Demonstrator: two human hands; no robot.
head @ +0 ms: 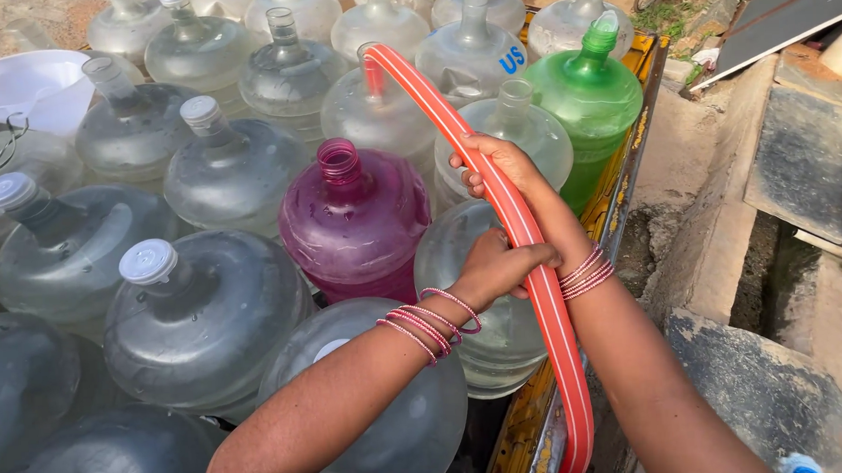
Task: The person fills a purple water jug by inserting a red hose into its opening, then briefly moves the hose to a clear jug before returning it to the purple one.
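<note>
Orange-red with thin pale stripes along its length, the flat hose (526,260) is what I see both hands working on. It rises from the bottom edge of the view, runs up between the wrists, and arcs over to the left, its end dipping into the neck of a clear water jug (373,111) in the middle rows. My right hand (494,167) is curled around the hose higher up, fingers wrapped over it. My left hand (498,266) is closed on it lower down, thumb pressed against the band. Pink bangles sit on both wrists. Just left of the hands stands a magenta jug (354,220) with an open neck; behind the right hand is a green jug (585,102). Clear jugs crowd around, several with white caps (148,261). A yellow cart edge (626,161) borders the jugs on the right.
</note>
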